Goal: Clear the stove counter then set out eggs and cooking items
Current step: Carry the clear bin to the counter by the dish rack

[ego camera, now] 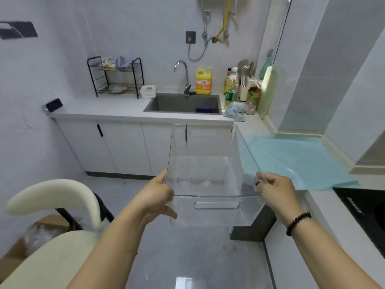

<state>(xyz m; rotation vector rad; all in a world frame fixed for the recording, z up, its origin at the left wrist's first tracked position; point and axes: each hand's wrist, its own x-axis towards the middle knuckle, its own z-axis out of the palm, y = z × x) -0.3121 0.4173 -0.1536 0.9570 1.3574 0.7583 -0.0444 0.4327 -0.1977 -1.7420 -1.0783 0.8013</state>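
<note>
Both hands, left hand (159,198) and right hand (275,191), grasping clear plastic bin (205,174), apparently empty, fingertips hidden behind walls

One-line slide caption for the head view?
Both hands, left hand and right hand, grip an empty clear plastic bin held above the floor, facing the sink.

Induction cooktop (366,213): cut off by the right edge; its printed lettering is too blurred to read. Cardboard box (41,232): largely hidden behind the cream chair (54,197); contents unclear. Rack (116,77): items on both shelves too small to identify. Yellow bottle (203,81): label illegible. Both forearms run out at the bottom edge. Wall-mounted dark fixture (17,30): blurred, cropped at left.
</note>
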